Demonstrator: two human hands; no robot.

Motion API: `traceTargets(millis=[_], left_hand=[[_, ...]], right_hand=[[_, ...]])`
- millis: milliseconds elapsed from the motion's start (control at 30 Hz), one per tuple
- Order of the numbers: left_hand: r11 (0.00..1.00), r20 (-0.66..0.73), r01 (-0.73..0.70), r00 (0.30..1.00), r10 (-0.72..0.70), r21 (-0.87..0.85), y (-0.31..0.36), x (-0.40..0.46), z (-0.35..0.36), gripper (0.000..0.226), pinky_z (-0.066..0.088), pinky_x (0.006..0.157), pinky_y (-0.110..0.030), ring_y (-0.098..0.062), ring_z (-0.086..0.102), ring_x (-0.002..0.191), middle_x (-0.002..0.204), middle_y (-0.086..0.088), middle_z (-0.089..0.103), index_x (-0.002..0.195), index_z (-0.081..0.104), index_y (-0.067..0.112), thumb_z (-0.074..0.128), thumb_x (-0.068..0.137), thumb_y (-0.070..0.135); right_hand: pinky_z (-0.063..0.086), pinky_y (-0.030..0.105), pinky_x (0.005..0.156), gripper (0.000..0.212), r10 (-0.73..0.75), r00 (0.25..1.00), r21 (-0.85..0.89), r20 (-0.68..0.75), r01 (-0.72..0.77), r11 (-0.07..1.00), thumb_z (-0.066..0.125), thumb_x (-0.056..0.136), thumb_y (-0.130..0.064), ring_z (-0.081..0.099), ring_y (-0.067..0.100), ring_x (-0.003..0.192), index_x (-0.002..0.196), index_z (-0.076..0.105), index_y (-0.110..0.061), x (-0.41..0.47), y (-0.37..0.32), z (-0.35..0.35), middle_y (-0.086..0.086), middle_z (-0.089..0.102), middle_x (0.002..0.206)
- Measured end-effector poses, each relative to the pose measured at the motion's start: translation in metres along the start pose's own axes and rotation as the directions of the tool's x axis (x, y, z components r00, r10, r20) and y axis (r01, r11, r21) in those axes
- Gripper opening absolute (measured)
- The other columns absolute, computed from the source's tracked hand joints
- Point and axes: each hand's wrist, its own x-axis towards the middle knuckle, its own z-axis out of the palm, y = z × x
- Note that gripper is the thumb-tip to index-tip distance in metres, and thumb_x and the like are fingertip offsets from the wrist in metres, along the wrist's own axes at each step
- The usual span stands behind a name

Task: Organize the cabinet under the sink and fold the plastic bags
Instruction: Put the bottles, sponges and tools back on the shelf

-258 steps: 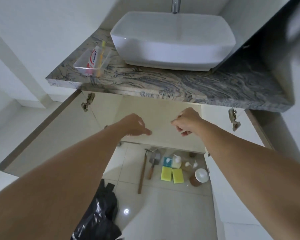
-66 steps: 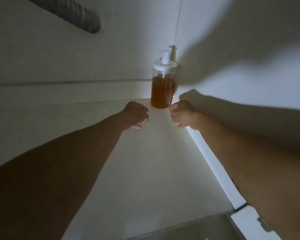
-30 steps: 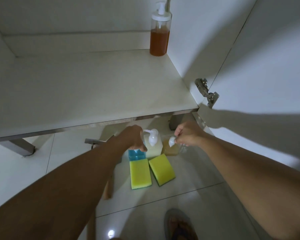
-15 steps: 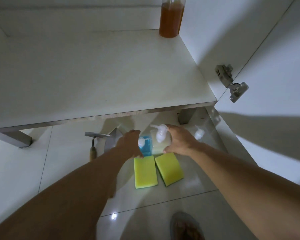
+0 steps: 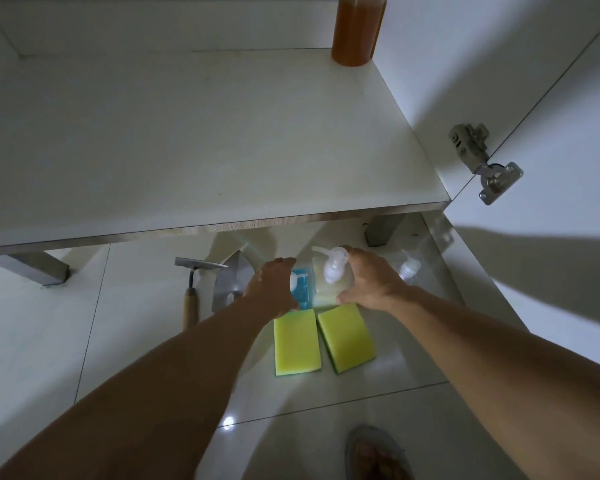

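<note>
I see both hands down at the floor under the cabinet shelf. My left hand curls round the blue bottle, covering most of its pump. My right hand wraps the pale bottle just beside it, fingers behind and thumb at the front, its white pump showing clear between the hands. The two bottles stand touching or nearly so. A third, clear pump bottle stands to the right, near the cabinet wall. Two yellow sponges lie flat just in front of the bottles. Left of my left hand lie a wooden-handled scraper and a metal trowel blade. On the shelf, in the back right corner, stands an amber bottle. The door hinge hangs at the right. A sandalled foot shows at the bottom edge.
</note>
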Motion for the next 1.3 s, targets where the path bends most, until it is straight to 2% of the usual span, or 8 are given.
traceTargets(millis=[433,700,833,933,1033,1100,1200,1300], left_hand=[[0.999,-0.025,0.016,1.000,-0.015,0.029,-0.004,0.002,0.007,0.080,0.037,0.103,-0.029,-0.022,0.043,0.127,0.138,-0.007,0.045,0.139,0.039,0.010,0.082,0.072,0.017],[0.998,-0.023,-0.013,1.000,0.014,0.064,-0.007,-0.004,-0.001,0.069,0.041,0.086,-0.025,-0.018,0.050,0.109,0.119,-0.003,0.054,0.122,0.053,0.011,0.087,0.063,0.024],[0.998,-0.003,-0.051,0.999,0.051,0.039,-0.004,-0.021,-0.014,0.075,0.044,0.091,-0.030,-0.020,0.046,0.113,0.122,-0.004,0.050,0.125,0.051,0.009,0.086,0.061,0.024],[0.995,-0.013,-0.097,0.995,0.097,-0.010,0.007,-0.037,-0.033,0.075,0.045,0.087,-0.029,-0.019,0.046,0.110,0.120,-0.005,0.049,0.125,0.050,0.008,0.087,0.060,0.021],[0.989,-0.045,-0.143,0.989,0.141,-0.048,0.022,-0.051,-0.058,0.073,0.040,0.075,-0.024,-0.018,0.049,0.099,0.108,0.000,0.048,0.120,0.054,0.008,0.089,0.057,0.019],[0.985,-0.075,-0.169,0.983,0.166,-0.045,0.031,-0.058,-0.076,0.074,0.039,0.078,-0.023,-0.019,0.051,0.101,0.109,0.000,0.049,0.120,0.054,0.010,0.090,0.057,0.023],[0.978,-0.108,-0.205,0.974,0.200,-0.040,0.047,-0.066,-0.108,0.077,0.038,0.083,-0.020,-0.012,0.046,0.100,0.114,0.002,0.049,0.123,0.052,0.012,0.090,0.057,0.026],[0.974,-0.171,-0.221,0.962,0.211,-0.042,0.062,-0.065,-0.140,0.073,0.037,0.080,-0.020,-0.013,0.047,0.099,0.111,0.003,0.051,0.120,0.053,0.013,0.090,0.058,0.026]], right_hand=[[0.048,0.030,0.086,0.087,0.028,1.000,0.050,-0.001,-0.027,0.998,0.090,0.063,-0.023,0.059,0.023,0.105,0.138,0.046,-0.020,-0.004,0.003,0.001,0.003,0.061,0.121],[0.042,0.025,0.076,0.079,0.015,0.999,0.084,-0.036,-0.012,0.996,0.085,0.066,-0.020,0.057,0.021,0.101,0.135,0.047,-0.020,-0.015,-0.001,-0.014,0.002,0.058,0.120],[0.050,0.031,0.080,0.074,0.000,0.999,0.126,-0.052,0.006,0.992,0.087,0.063,-0.020,0.059,0.019,0.095,0.128,0.052,-0.022,-0.034,0.000,-0.040,-0.002,0.061,0.111],[0.048,0.027,0.072,0.074,-0.008,0.999,0.129,-0.049,0.014,0.992,0.087,0.061,-0.021,0.060,0.016,0.086,0.126,0.053,-0.023,-0.050,-0.003,-0.065,-0.004,0.062,0.104],[0.053,0.032,0.079,0.082,0.006,0.999,0.127,-0.041,-0.001,0.992,0.088,0.054,-0.033,0.061,0.015,0.088,0.128,0.052,-0.025,-0.068,-0.010,-0.089,-0.005,0.062,0.107],[0.056,0.038,0.077,0.085,0.010,0.999,0.117,-0.047,-0.005,0.993,0.084,0.044,-0.045,0.063,0.014,0.083,0.122,0.054,-0.031,-0.076,-0.015,-0.108,-0.005,0.064,0.103],[0.058,0.039,0.077,0.067,0.017,0.998,0.178,-0.056,-0.007,0.984,0.089,0.051,-0.032,0.068,0.015,0.079,0.110,0.057,-0.029,-0.085,-0.026,-0.147,-0.001,0.066,0.103],[0.059,0.029,0.066,0.075,0.011,0.996,0.211,-0.094,0.009,0.978,0.091,0.059,-0.021,0.065,0.010,0.079,0.124,0.055,-0.021,-0.087,-0.041,-0.187,-0.006,0.057,0.120]])
